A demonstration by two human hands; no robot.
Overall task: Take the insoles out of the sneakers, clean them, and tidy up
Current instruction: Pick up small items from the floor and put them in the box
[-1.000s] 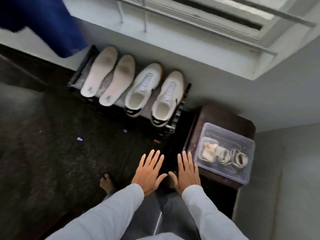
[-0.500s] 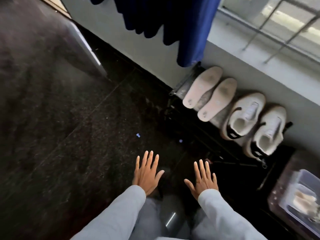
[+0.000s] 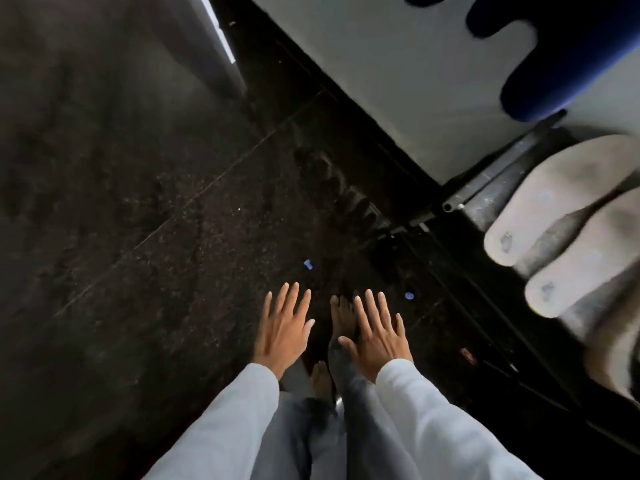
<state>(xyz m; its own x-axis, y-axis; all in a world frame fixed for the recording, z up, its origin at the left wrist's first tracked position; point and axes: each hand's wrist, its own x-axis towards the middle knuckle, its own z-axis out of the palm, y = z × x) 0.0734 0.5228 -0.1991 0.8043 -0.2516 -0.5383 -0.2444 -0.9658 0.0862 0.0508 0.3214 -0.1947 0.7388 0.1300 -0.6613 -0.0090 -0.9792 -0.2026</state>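
The dark speckled floor is taking up most of the view, running bare from the near left out to the pale wall at the far right, and it is giving the person open room to stand in. A blue cloth is hanging down over that wall at the far right, probably a curtain or a garment left there out of the way of the work below. Under it a dark metal rack is sitting against the foot of the wall, and the two insoles are lying on it side by side, heels pointing toward the near left, out of the shoes and spread flat, likely so that air is reaching them. A blurred pale shape at the near right edge may be a sneaker, but I cannot tell. The person's two pale sleeves are reaching forward from the near edge over grey trousers and bare feet. The left hand and right hand are hovering palm down, fingers spread, close beside each other but not touching, gripping nothing and well apart from the rack; judging by that, the hands are showing that the work is finished. A few small blue specks are lying on the floor just beyond the fingertips.
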